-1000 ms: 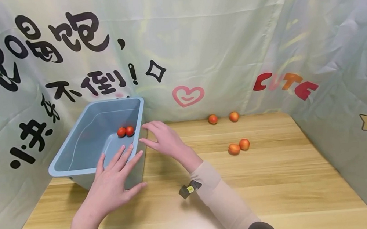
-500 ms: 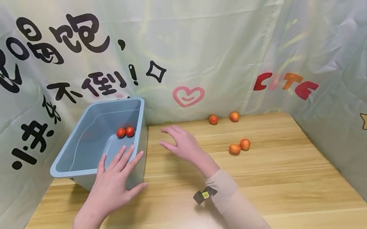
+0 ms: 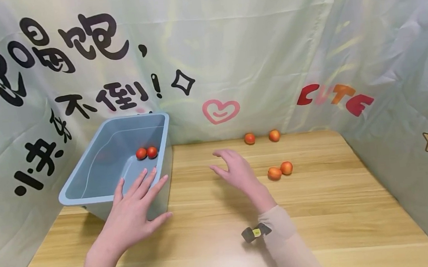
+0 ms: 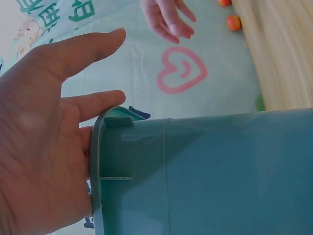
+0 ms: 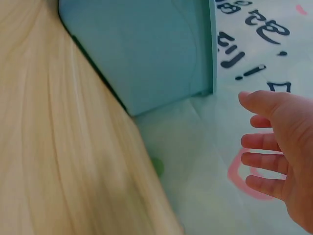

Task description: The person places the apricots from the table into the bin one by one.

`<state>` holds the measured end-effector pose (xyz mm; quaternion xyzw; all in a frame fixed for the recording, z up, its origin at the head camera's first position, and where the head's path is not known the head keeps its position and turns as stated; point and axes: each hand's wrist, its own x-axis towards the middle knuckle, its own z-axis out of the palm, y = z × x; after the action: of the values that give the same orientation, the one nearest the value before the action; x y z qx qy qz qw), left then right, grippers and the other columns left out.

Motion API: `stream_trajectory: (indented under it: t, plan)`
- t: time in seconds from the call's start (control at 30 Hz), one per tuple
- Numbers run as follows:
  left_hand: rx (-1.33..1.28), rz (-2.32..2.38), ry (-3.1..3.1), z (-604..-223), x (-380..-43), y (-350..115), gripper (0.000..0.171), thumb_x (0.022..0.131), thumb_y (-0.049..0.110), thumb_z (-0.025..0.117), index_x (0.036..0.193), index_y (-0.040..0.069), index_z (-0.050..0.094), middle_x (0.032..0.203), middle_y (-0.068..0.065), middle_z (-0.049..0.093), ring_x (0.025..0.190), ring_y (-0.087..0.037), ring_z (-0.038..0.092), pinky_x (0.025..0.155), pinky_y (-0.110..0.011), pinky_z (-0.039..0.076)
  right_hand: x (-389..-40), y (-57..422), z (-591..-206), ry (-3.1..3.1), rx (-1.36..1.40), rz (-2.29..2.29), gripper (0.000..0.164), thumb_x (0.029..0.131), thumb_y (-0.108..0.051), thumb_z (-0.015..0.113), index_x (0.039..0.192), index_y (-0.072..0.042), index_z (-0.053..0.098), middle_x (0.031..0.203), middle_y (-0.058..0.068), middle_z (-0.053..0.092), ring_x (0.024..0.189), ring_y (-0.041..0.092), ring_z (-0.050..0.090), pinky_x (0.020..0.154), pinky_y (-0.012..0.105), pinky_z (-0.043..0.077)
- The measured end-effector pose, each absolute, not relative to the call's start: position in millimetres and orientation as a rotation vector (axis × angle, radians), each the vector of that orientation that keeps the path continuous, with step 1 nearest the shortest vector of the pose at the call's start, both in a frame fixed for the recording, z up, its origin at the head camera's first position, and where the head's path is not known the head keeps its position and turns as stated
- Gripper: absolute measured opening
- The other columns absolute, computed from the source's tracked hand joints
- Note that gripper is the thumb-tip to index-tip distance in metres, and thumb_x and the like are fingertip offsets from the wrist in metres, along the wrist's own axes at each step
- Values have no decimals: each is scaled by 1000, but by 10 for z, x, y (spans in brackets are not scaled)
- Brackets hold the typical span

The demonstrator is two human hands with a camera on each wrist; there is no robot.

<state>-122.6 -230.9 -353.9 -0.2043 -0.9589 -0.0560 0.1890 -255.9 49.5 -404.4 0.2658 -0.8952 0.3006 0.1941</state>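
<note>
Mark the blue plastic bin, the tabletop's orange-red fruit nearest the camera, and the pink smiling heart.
Blue plastic bin (image 3: pixel 89 200): head view, on its near rim.
Orange-red fruit (image 3: pixel 274 173): head view, on the middle of its visible surface.
Pink smiling heart (image 3: pixel 220 115): head view, on its smile.

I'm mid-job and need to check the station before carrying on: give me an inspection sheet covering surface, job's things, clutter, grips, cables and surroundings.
Surface: wooden table, with a bright glare patch near the wearer.
Job's things: blue tub at the table's left holds two red fruits; four orange-red fruits lie on the table, two at the back, two nearer.
Clutter: nothing seen.
Grips: left grip has fingers spread at the tub's rim; right grip is between tub and loose fruits, holding nothing. A small dark device sits at each wrist.
Cables: nothing seen.
Surroundings: pale cloth printed with lettering, heart and star.
</note>
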Motion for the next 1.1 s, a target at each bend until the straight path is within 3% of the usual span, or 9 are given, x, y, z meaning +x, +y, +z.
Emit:
stream_trajectory:
  t: [0.63, 1.1]
  plan:
    - [-572, -161, -2696, -3522, -1210, -2305, 84, 76, 55, 74, 148, 27, 42, 156, -7, 38, 145, -32, 34, 110, -70, 15, -2440, 1115, -4235, -2608, 502, 822, 43, 90, -32, 70, 124, -8, 61, 123, 12, 65, 119, 29, 59, 100, 45, 49]
    - [-571, -159, -2694, -3527, -1210, -2298, 83, 76, 56, 74, 148, 28, 42, 156, -6, 39, 145, -32, 34, 109, -71, 16, -2361, 1521, -4319, -2603, 464, 730, 47, 85, -30, 75, 122, -4, 62, 119, 16, 67, 108, 33, 64, 93, 49, 52]
